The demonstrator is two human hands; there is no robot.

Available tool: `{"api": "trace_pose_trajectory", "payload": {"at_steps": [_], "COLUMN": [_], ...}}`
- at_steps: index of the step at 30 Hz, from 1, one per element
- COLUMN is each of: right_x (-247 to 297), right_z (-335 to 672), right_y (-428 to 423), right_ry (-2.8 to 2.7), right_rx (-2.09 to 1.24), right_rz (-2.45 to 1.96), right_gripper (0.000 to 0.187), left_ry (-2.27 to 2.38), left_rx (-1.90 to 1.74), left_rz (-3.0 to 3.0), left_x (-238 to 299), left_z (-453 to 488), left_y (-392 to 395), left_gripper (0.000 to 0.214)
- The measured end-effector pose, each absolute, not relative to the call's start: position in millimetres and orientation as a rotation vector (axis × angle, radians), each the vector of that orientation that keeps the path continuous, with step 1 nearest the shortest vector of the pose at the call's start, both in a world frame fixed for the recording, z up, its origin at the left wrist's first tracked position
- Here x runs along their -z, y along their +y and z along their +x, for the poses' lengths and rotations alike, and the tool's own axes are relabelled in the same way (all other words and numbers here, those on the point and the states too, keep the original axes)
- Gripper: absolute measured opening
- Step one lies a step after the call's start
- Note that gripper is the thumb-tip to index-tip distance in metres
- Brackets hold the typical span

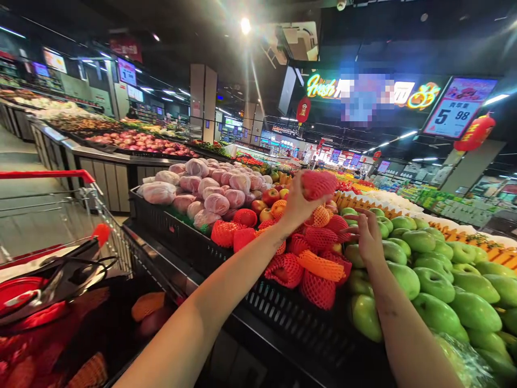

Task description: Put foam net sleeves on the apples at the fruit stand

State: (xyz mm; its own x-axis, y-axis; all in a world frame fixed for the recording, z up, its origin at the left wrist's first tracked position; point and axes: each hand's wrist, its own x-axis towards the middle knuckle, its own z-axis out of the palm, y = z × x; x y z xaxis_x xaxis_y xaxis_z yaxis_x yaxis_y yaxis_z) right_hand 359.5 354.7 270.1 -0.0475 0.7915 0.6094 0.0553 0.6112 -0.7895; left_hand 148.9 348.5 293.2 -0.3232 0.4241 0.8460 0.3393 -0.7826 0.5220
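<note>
My left hand (pixel 299 200) is wrapped around an apple in a red foam net (pixel 321 184), raised over the fruit display. Below it lie several apples in red and orange foam nets (pixel 321 237), with bare red apples (pixel 270 196) behind them. My right hand (pixel 369 240) has its fingers spread and holds nothing. It hovers at the border between the netted apples and a heap of green apples (pixel 434 283); whether it touches any fruit I cannot tell. An orange foam net (pixel 321 265) lies on top of the red ones at the front.
Plastic-wrapped pinkish fruits (pixel 216 203) fill the left of the black crate (pixel 177 226). A shopping cart (pixel 109 231) with a red handle stands at my left, a dark bag (pixel 68 275) in it. Onions (pixel 143 141) lie on a stand behind. A price sign (pixel 460 108) hangs at upper right.
</note>
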Motion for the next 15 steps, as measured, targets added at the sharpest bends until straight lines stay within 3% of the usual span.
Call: {"api": "trace_pose_trajectory", "payload": {"at_steps": [3,7,10,15], "right_x": [-270.4,-270.2,-271.8,-282.3], "right_z": [361.0,361.9,361.0,361.1], "right_y": [356.1,357.9,355.4,340.7], "right_ry": [-1.539,-1.574,-1.590,-1.822], "right_rx": [-0.538,-0.426,-0.423,-0.677], "right_rz": [-0.843,-0.925,-0.912,-0.765], "right_gripper": [0.059,0.061,0.060,0.047], "left_ry": [1.445,2.231,2.341,2.262], "left_rx": [-2.234,-1.267,-0.632,-0.309], "left_rz": [1.713,1.991,2.020,2.094], "left_x": [-304.3,-294.6,-280.0,-280.0], "left_z": [89.4,21.7,2.6,5.6], "left_y": [342.1,330.6,330.5,336.6], "left_gripper": [0.081,0.089,0.095,0.093]}}
